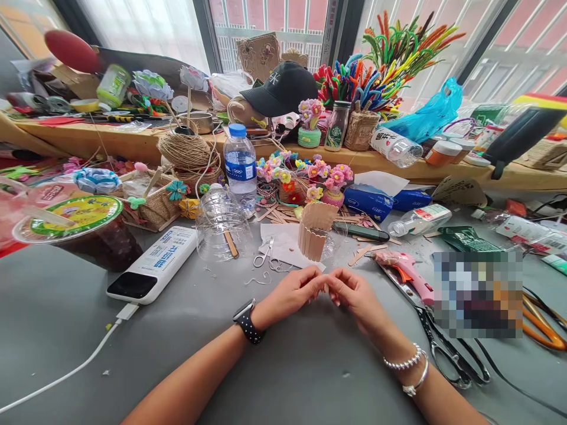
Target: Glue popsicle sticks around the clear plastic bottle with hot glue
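Note:
My left hand (302, 289), with a dark watch on the wrist, meets my right hand (352, 292) at the fingertips over the grey table. Both hands have thumb and fingers pressed together in a pinch; whatever lies between them is too small or hidden to make out. Just beyond them stands a small holder made of wooden craft sticks (315, 233), upright on white paper (283, 242). Small scissors (264, 252) and a loose piece of white string (259, 279) lie to the left of it. A pink glue gun (410, 273) rests on the right.
A white power bank (153, 265) with a cable and a drink cup (84, 230) stand left. Near the middle are a cut clear plastic bottle (221, 221) and a water bottle (240, 168). Large black scissors (447, 348) lie right. Crafts crowd the wooden ledge (283, 152).

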Demonstrator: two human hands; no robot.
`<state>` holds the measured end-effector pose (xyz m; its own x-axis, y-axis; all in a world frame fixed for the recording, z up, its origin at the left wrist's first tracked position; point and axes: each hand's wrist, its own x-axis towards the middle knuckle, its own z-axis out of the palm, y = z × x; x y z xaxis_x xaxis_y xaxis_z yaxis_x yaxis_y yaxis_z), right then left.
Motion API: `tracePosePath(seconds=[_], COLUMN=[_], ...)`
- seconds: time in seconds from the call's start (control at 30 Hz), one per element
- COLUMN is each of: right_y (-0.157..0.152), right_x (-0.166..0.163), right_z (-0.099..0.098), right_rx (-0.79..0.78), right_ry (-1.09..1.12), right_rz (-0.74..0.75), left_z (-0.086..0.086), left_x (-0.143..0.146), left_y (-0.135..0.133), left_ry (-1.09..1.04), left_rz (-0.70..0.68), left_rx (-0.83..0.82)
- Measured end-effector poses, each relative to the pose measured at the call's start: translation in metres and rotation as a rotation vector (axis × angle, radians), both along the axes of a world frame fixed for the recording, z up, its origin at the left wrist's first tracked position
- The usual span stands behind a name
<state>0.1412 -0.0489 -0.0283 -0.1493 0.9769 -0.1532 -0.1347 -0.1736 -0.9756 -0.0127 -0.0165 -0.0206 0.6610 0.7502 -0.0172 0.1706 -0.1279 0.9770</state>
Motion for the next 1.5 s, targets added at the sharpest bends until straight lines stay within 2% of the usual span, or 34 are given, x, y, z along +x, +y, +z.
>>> tracePosePath(seconds=[0.13, 0.4, 0.57, 0.73, 0.87, 1.2, 1.5], right_y=[-0.0007, 0.0006, -0.0004, -0.0014, -0.0017, -0.0020, -0.0018], right_x=[-0.0024, -0.0002, -0.0020, -0.0046, -0.0059, -0.0047, -0.0049], right_z=[-0.0010, -0.0014, -0.0019, -0.0049, -0.0091, -0.0020, -0.0003], right_rx=[0.045, 0.132, 0.204, 0.207, 0.201, 0.193, 0.157], right_ry=[-0.044, -0.152, -0.198, -0.239, -0.231, -0.203, -0.059], right_rz=[-0.074, 0.028, 0.064, 0.013, -0.041, -0.003, 0.052], left_z=[-0.0020, -0.0018, 0.0019, 0.0046, 0.0044, 0.0005, -0.0012], left_x=[0.0020, -0.0025, -0.0043, -0.0043, -0.0037, -0.0046, -0.0066], left_y=[-0.0010, 0.0046, 0.0058, 0.0054, 0.0049, 0.0061, 0.0077], left_ry=[0.067, 0.008, -0.010, -0.050, -0.066, -0.118, -0.177], left_rz=[-0.018, -0.052, -0.153, -0.194, -0.192, -0.158, -0.248], left_rx=[0.014, -0.199, -0.294, -0.360, -0.397, -0.407, -0.495])
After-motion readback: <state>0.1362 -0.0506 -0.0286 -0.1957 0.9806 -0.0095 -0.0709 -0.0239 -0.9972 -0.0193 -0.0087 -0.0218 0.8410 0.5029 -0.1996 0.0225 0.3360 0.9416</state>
